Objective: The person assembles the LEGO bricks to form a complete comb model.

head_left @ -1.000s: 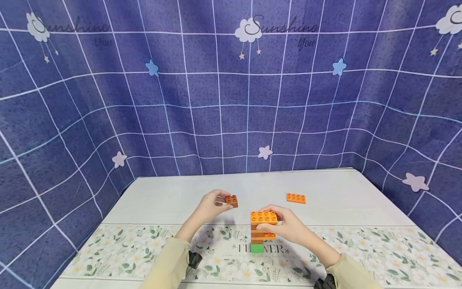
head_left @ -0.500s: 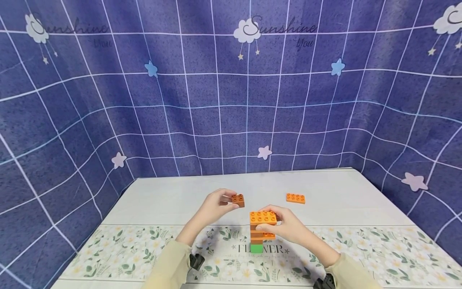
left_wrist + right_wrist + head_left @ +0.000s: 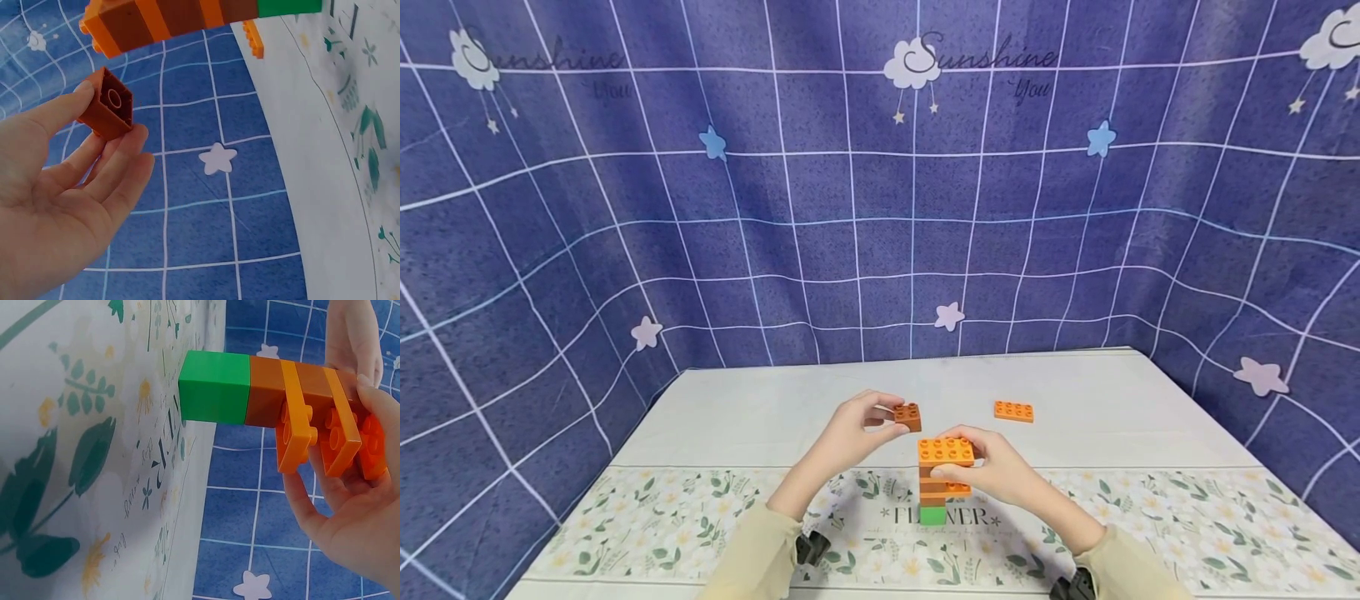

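Observation:
A small brown toy brick (image 3: 907,418) with studs on top is pinched between the thumb and fingers of my left hand (image 3: 853,432). The left wrist view shows the hollow underside of this brick (image 3: 114,103). Just right of it stands an upright tower of toy bricks (image 3: 934,493). Its bottom is a green brick (image 3: 215,386), with brown bricks and orange plates stacked above. My right hand (image 3: 998,468) grips the tower near its top from the right side, thumb in front. The held brick is above the table, apart from the tower. Some upper layers are hidden behind the right fingers.
A loose orange plate (image 3: 1014,412) with studs lies on the table behind the right hand. The table cloth (image 3: 737,425) is white at the back with a floral band in front. A blue gridded curtain (image 3: 820,250) surrounds the table's back and sides.
My left hand has moved to the right with the brown brick, bringing it closer to the tower. The right hand and the tower stay in place.

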Motion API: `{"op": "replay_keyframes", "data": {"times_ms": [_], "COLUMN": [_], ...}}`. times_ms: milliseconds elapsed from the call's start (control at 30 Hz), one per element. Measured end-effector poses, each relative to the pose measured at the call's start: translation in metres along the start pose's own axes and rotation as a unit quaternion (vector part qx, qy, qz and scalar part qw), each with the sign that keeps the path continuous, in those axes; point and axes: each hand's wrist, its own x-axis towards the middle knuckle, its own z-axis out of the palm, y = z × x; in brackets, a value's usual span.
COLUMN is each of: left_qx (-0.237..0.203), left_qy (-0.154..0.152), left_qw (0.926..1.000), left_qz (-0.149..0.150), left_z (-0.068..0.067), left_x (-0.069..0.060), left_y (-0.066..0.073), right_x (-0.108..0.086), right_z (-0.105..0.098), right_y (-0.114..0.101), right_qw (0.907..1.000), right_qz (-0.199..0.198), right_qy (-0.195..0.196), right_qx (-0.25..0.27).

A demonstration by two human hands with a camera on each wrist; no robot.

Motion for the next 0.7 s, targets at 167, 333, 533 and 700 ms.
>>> {"op": "replay_keyframes", "data": {"times_ms": [167,333,533,700], "left_qx": [0.006,-0.004,-0.009,-0.008], "left_qy": [-0.005,-0.013,-0.013,-0.019], "left_qw": [0.9999,0.9996,0.9993,0.9987], "left_qz": [0.008,0.024,0.035,0.047], "left_z": [0.002,0.003,0.007,0.011], "left_x": [-0.001,-0.003,-0.005,-0.007], "left_y": [0.007,0.014,0.016,0.015], "right_x": [0.001,0.002,0.001,0.000], "right_z": [0.001,0.001,0.001,0.000], "right_y": [0.002,0.004,0.002,0.000], "right_qw": [0.9999,0.9999,0.9999,0.9998], "right_qz": [0.012,0.009,0.007,0.006], "right_qy": [-0.001,-0.008,0.003,0.009], "right_qx": [-0.002,0.007,-0.008,-0.015]}}
